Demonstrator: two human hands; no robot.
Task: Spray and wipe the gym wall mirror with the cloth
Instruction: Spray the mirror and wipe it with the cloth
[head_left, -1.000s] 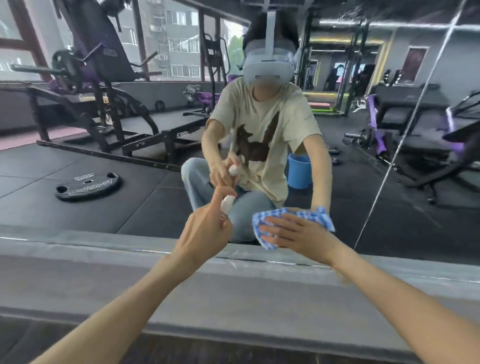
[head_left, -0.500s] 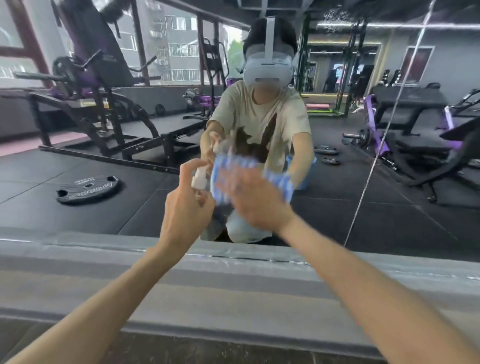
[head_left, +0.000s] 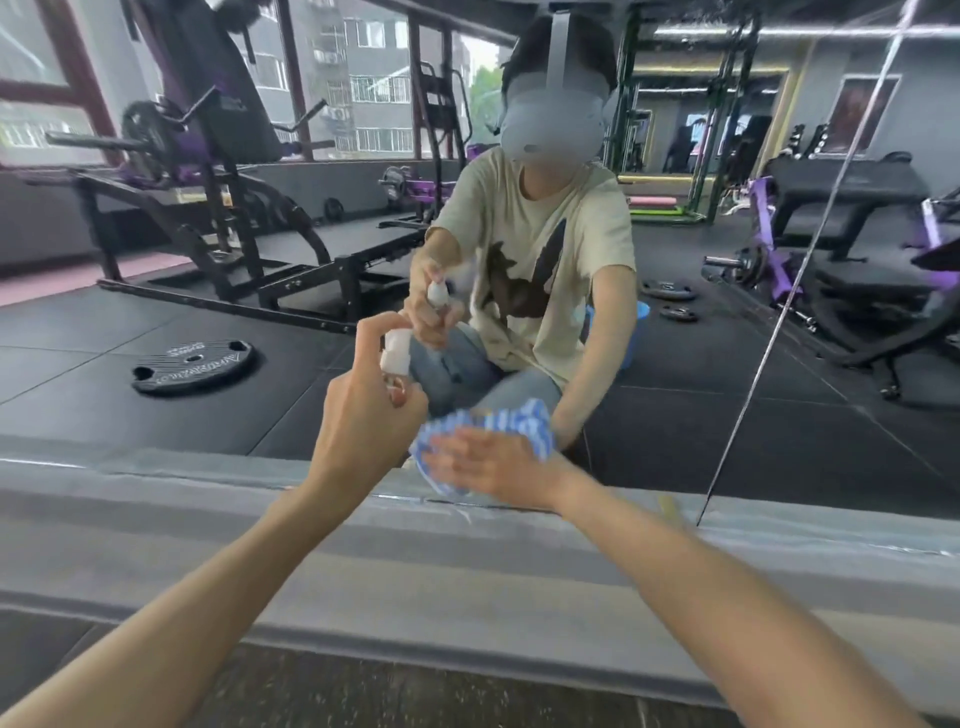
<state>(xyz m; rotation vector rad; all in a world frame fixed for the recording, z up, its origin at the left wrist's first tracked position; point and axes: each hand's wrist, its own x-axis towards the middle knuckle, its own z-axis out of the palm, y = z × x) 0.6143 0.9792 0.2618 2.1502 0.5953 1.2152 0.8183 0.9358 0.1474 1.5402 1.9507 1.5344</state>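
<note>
Head view: left hand (head_left: 358, 421) grips the spray bottle (head_left: 396, 353); right hand (head_left: 493, 462), held flat, presses the checked cloth (head_left: 522, 422) near the mirror (head_left: 727, 415) bottom edge. Writing on the weight plate (head_left: 192, 364) is unreadable.

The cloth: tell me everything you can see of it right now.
The cloth is blue-and-white checked, soft fabric by its look, bunched rather than folded, and blurred. The right hand presses it with straight fingers against the low part of the mirror, just above the grey ledge. Its edges stick out around the hand. The left hand, gripping the spray bottle, is close beside it; contact cannot be told.
</note>
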